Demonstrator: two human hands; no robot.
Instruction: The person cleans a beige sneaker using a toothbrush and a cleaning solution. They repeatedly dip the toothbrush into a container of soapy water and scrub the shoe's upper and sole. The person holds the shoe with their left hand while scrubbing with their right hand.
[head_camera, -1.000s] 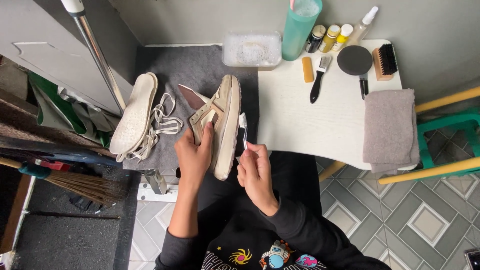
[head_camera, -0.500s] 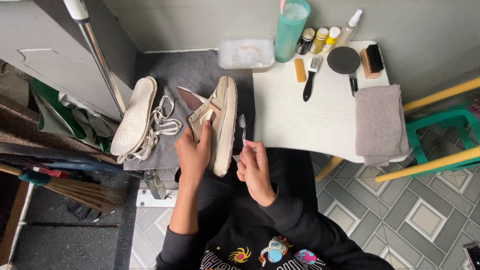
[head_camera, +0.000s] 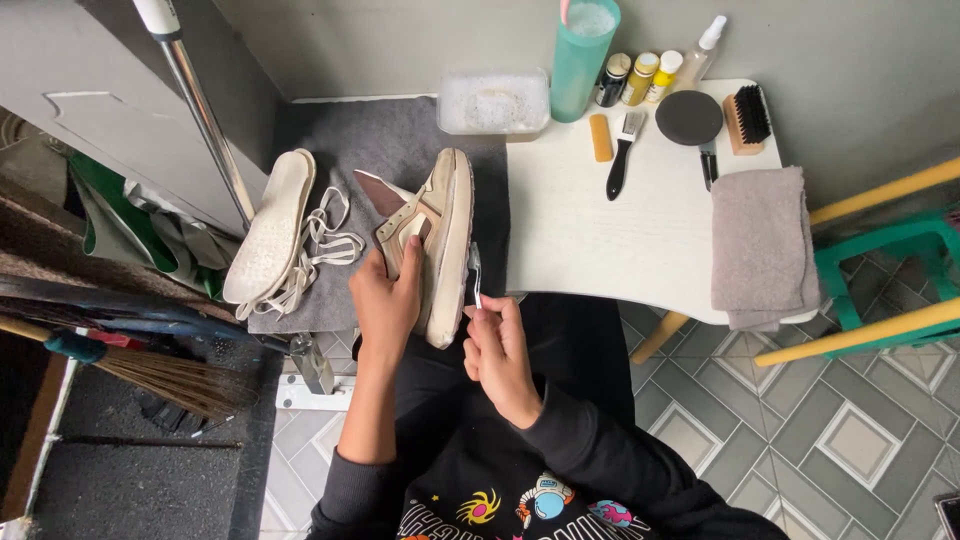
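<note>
Change since half a second earlier: slim white brush (head_camera: 475, 272) had moved slightly; left hand (head_camera: 388, 300) and right hand (head_camera: 497, 345) kept their grips.

Shoe (head_camera: 437, 240), one, beige, was held on its side over the grey mat (head_camera: 400, 140), left of the white bench (head_camera: 620, 230). Left hand was clamped around the shoe's upper. Right hand was closed on the brush handle, bristle end against the shoe's sole edge.

Insole (head_camera: 270, 225), one, pale, lay on the mat left of the shoe, with white laces (head_camera: 325, 245) in a loose heap between them; lace count could not be told.

Tub (head_camera: 494, 102), one, clear, rectangular, sat above the shoe at the mat's far edge. Teal tumbler (head_camera: 583, 55), one, tall, stood right of the tub.

Small bottles (head_camera: 640, 78), three, one dark and two yellow, stood right of the tumbler, then one clear spray bottle (head_camera: 700, 55).

Items on the bench: tan block (head_camera: 600, 137), one; black-handled brush (head_camera: 620, 155), one; round dark tin (head_camera: 689, 117), one; wooden brush (head_camera: 746, 120) with black bristles, one; folded grey towel (head_camera: 765, 245), one, at the right edge.
</note>
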